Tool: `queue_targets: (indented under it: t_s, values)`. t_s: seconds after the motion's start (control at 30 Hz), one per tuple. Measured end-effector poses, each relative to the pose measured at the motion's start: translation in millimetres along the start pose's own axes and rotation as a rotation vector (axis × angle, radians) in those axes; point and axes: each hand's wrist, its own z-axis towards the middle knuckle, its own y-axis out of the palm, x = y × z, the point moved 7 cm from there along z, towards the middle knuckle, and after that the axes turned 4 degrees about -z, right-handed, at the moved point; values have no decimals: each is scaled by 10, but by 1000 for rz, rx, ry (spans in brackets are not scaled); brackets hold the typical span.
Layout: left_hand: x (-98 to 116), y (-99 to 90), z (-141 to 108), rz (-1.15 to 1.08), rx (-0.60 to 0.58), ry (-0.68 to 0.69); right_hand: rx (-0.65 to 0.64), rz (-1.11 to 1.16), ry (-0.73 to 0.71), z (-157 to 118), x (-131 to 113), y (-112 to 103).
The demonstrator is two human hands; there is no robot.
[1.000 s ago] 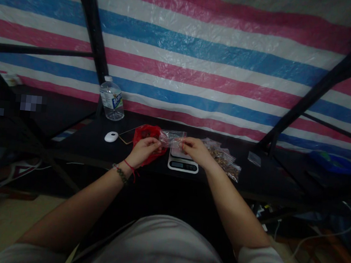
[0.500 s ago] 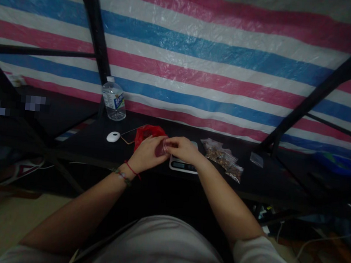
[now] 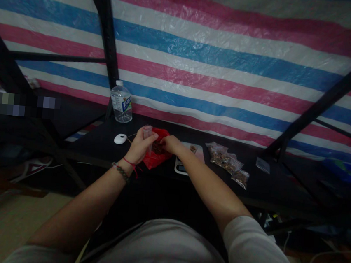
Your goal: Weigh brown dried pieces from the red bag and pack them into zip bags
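Note:
My left hand is closed around a small clear plastic bag held upright at the left side of a red plastic bag. The red bag lies open, and dark brown bits show inside it. My right hand reaches into it from the right with bent fingers drawn together at the brown bits; what they grip is hidden. A white digital scale sits just right of the red bag, partly under my right forearm. Something small and brown rests on its plate.
Several filled clear zip bags lie right of the scale, with a flat clear bag beyond. A white computer mouse and a clear bottle stand left. Black frame posts rise before a striped sheet.
My hands have come apart. The left has moved left with the clear bag; the right has left the clear bag and reached into the red bag. The scale's plate now shows.

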Motion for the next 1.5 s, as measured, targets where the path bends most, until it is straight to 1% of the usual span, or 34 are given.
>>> queue_targets:
  t_s: [0.17,0.23,0.3,0.37,0.4,0.53,0.6,0.63,0.7,0.73,0.8,0.87,0.93,1.03,1.17,1.3,1.4,1.5]
  values:
    - [10,22,-38,24,-29,-3,-64,-19,7,114,13,222]
    - [-12,22,-40,13,-36,-3,-69,-18,10,117,30,254]
    - [-36,20,-38,5,-37,-7,-59,-9,11,95,40,233]
    - [-55,22,-39,3,-40,-15,-22,18,5,37,42,133]
    - [-60,26,-42,0,-41,-18,10,40,-3,-10,45,49]
    - [-67,80,-77,-17,-63,-28,223,171,-73,-332,141,-433]
    - [-80,129,-104,-2,-92,-40,315,248,-86,-539,296,-641]
    - [-90,156,-119,11,-110,-49,347,291,-63,-639,411,-712]
    - [-113,212,-152,52,-153,-65,375,331,16,-816,662,-783]
    - [-122,240,-170,81,-177,-69,383,305,58,-892,777,-796]
    - [-133,292,-208,155,-223,-66,384,193,116,-1012,946,-792]
    - [-141,341,-247,237,-272,-49,375,86,127,-1087,1033,-760]
    - [-157,384,-280,311,-323,-26,361,64,125,-1125,1079,-708]
    - [-213,433,-317,406,-402,3,348,105,135,-1144,1130,-638]
    - [-263,465,-345,483,-463,47,360,89,117,-1167,1134,-630]
    - [-245,499,-371,528,-495,71,393,22,112,-1225,1094,-674]
    - [-201,526,-392,519,-500,74,371,-64,152,-1257,1069,-649]
    - [-173,550,-416,510,-508,64,316,-110,183,-1269,1057,-577]
